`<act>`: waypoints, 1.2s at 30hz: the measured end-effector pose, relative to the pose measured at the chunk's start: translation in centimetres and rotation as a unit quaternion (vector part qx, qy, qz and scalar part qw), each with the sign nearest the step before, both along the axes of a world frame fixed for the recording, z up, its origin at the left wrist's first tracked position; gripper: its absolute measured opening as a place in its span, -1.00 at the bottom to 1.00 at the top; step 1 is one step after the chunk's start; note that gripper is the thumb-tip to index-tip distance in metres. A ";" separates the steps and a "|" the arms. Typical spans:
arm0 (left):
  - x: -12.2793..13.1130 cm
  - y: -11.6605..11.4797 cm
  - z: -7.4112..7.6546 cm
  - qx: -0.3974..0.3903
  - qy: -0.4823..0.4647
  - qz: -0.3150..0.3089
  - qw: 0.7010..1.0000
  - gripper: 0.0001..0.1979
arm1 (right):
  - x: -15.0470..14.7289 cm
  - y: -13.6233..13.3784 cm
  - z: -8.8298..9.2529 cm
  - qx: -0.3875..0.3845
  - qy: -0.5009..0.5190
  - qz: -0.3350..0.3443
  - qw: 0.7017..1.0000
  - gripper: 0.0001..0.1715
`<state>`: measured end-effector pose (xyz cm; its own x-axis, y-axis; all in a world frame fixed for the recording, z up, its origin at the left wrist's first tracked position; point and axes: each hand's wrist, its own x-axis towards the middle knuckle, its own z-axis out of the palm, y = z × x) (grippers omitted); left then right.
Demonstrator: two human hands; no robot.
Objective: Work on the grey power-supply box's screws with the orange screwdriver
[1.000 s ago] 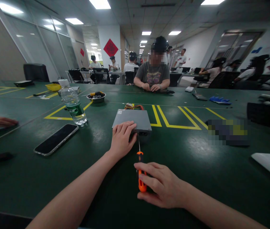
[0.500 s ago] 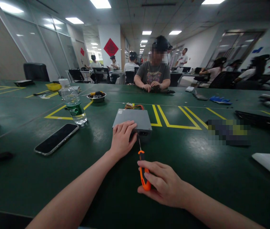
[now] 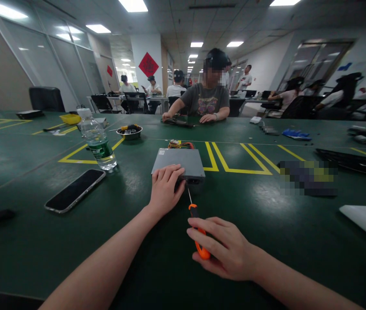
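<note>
A grey metal computer power supply lies on the green table, a bundle of coloured cables coming out at its far side. My left hand holds its near left corner, fingers over the top and thumb at the front face. In my right hand is an orange and black screwdriver, gripped by its handle between fingers and thumb. Its shaft points away from me, and the tip meets the front face beside the power socket. The exact spot under the tip is too small to make out.
To the left are a phone and a water bottle. A metal bowl with tools stands behind them. Across the table a person handles a dark object. A white item lies at the right.
My right fingers have shifted and loosened slightly around the screwdriver handle, whose end has swung a little to the right. Across the table, the person's hands have moved apart.
</note>
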<state>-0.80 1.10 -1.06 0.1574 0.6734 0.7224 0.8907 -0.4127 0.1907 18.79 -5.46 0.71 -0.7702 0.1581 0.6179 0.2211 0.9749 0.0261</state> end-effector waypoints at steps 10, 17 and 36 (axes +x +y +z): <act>-0.2 0.0 -0.1 0.002 0.010 -0.006 1.000 -0.72 | 2.4 0.3 0.9 0.089 0.051 -0.027 0.994 -0.68; -0.2 0.1 -0.1 0.003 0.014 -0.007 1.000 -0.73 | 1.9 0.5 0.7 0.097 0.063 -0.026 0.993 -0.73; -0.1 -0.1 0.1 0.008 0.012 -0.005 1.000 -0.73 | 1.6 0.2 0.6 0.040 0.005 -0.008 0.999 -0.65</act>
